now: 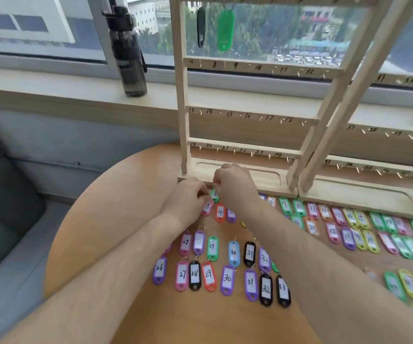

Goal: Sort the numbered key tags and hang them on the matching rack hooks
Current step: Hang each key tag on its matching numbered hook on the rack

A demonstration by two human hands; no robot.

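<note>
Many coloured numbered key tags lie in rows on the round wooden table (116, 194). Both my hands meet just in front of the base of the wooden rack (240, 170). My left hand (188, 199) and my right hand (235, 187) pinch at a small green tag (215, 194) marked 3, with a pink tag 3 (207, 207) lying just below it. Which fingers hold the green tag is partly hidden. On the rack's top row hang a black tag (201, 27) and a green tag (225, 29). The lower numbered hooks are bare.
A second wooden rack (374, 135) stands to the right. A dark water bottle (126, 50) stands on the windowsill at the left. Tags 26 to 33 (225, 269) lie between my forearms; several more rows (349, 227) spread to the right. A grey seat is at lower left.
</note>
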